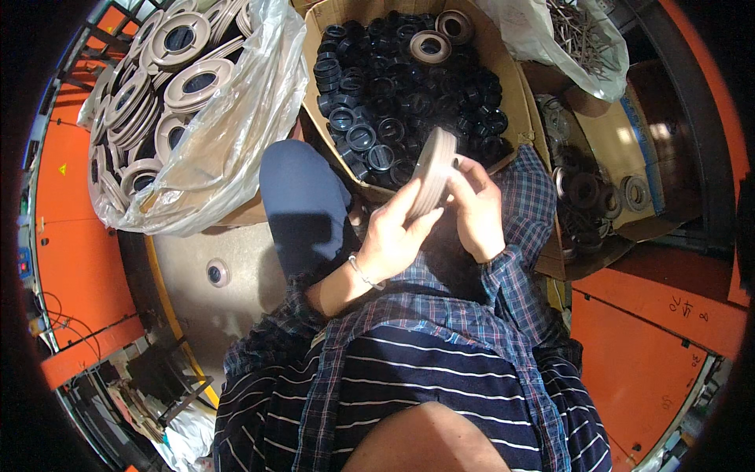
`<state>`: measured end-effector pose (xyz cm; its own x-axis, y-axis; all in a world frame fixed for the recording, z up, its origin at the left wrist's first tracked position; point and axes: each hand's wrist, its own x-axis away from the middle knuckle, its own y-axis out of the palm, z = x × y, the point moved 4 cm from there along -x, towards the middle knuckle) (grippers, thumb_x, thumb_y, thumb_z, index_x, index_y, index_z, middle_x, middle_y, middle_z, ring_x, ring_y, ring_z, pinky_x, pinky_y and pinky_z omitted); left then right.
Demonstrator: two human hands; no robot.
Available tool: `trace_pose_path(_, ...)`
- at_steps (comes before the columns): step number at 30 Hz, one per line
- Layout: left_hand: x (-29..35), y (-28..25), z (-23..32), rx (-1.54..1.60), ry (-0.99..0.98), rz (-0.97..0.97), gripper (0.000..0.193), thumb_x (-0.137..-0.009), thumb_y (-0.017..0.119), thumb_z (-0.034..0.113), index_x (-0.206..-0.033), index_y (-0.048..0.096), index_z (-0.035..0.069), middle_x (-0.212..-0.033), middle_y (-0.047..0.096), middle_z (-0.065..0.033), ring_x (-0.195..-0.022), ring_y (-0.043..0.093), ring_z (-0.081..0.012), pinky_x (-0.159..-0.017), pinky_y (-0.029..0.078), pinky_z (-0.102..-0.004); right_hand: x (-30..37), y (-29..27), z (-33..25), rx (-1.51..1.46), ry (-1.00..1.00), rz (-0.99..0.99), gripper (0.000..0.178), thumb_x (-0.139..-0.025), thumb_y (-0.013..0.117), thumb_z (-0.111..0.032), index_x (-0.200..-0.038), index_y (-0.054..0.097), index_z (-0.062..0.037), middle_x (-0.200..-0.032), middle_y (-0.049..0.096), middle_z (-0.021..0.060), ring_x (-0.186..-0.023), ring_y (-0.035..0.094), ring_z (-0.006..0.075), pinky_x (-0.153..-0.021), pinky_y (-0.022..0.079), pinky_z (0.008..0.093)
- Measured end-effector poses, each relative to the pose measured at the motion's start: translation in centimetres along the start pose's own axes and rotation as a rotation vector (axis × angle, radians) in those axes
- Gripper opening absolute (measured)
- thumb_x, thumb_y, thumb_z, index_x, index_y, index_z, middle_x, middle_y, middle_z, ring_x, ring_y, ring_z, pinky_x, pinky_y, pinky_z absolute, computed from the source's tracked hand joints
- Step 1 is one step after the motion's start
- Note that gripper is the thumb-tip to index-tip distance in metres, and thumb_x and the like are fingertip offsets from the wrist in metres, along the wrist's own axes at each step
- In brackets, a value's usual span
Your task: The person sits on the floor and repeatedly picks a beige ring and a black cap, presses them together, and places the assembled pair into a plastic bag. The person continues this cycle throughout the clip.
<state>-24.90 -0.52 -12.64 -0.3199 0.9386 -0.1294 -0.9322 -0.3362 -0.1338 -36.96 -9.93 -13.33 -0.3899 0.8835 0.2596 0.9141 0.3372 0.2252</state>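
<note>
A beige plastic disc [435, 167] stands on edge between both my hands, just above my lap. My left hand [393, 236] grips its lower part with fingers along the face. My right hand [476, 208] holds its right side, fingertips at the rim. Right behind the disc a cardboard box [513, 86] is full of several small black ring parts [409, 94], with two beige discs [431, 47] lying on top at its far end.
A clear plastic bag [228, 134] of several beige discs lies at the left. Another bag [574, 39] of thin brown pieces sits at the top right. An open box [621, 157] with assembled parts is at the right. Orange floor surrounds me.
</note>
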Motion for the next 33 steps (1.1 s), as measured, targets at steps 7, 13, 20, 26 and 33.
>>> trace_pose_path(7, -0.9, -1.0, -2.3, 0.488, -0.255, 0.018, 0.047, -0.095, 0.065, 0.008, -0.139, 0.05, -0.002, -0.119, 0.065, -0.0068, -0.104, 0.061, -0.0119, -0.09, 0.051, -0.0265, 0.2, -0.8, -2.2, 0.784, -0.428, -0.147, 0.08, -0.076, 0.086, -0.027, -0.141, 0.047, -0.0014, -0.117, 0.066, 0.0165, -0.097, 0.067, 0.0224, -0.085, 0.056, 0.033)
trace_pose_path(13, -0.4, -0.6, -1.6, 0.327, -0.141, -0.018, 0.052, -0.096, 0.066, 0.01, -0.142, 0.046, -0.003, -0.123, 0.064, -0.0104, -0.108, 0.063, -0.0162, -0.093, 0.051, -0.0299, -0.1, -0.6, -1.9, 0.602, -0.34, -0.164, 0.056, -0.08, 0.084, -0.023, -0.122, 0.054, -0.0003, -0.098, 0.066, 0.0093, -0.082, 0.066, 0.0151, -0.069, 0.056, 0.0275)
trace_pose_path(20, 0.6, -0.4, -1.6, 0.204, -0.062, -0.052, 0.054, -0.096, 0.065, 0.012, -0.144, 0.044, -0.003, -0.124, 0.065, -0.016, -0.111, 0.064, -0.0184, -0.095, 0.051, -0.0313, 0.0, -0.5, 1.5, 0.195, 0.286, -0.234, 0.039, -0.094, 0.07, -0.032, -0.106, 0.053, 0.001, -0.081, 0.063, 0.0044, -0.063, 0.061, 0.0082, -0.051, 0.051, 0.0214)
trace_pose_path(26, 0.2, 0.1, -1.8, 0.255, -0.029, -0.015, 0.054, -0.095, 0.068, 0.013, -0.142, 0.046, -0.004, -0.126, 0.064, -0.0137, -0.112, 0.063, -0.0166, -0.097, 0.05, -0.031, -0.8, -0.7, 0.0, 0.216, 0.045, -0.146, 0.039, -0.089, 0.075, -0.027, -0.112, 0.057, -0.0006, -0.098, 0.063, 0.0062, -0.083, 0.06, 0.0104, -0.072, 0.053, 0.0252)
trace_pose_path(33, -0.5, -0.3, -2.4, 0.529, -0.233, 0.084, 0.046, -0.098, 0.064, 0.015, -0.138, 0.05, -0.001, -0.112, 0.065, -0.0041, -0.097, 0.06, -0.0088, -0.083, 0.051, -0.0233, -0.1, -0.2, -1.0, 0.817, -0.374, -0.101, 0.058, -0.075, 0.084, -0.025, -0.121, 0.057, -0.0008, -0.088, 0.064, 0.0074, -0.081, 0.06, 0.012, -0.072, 0.05, 0.0264)
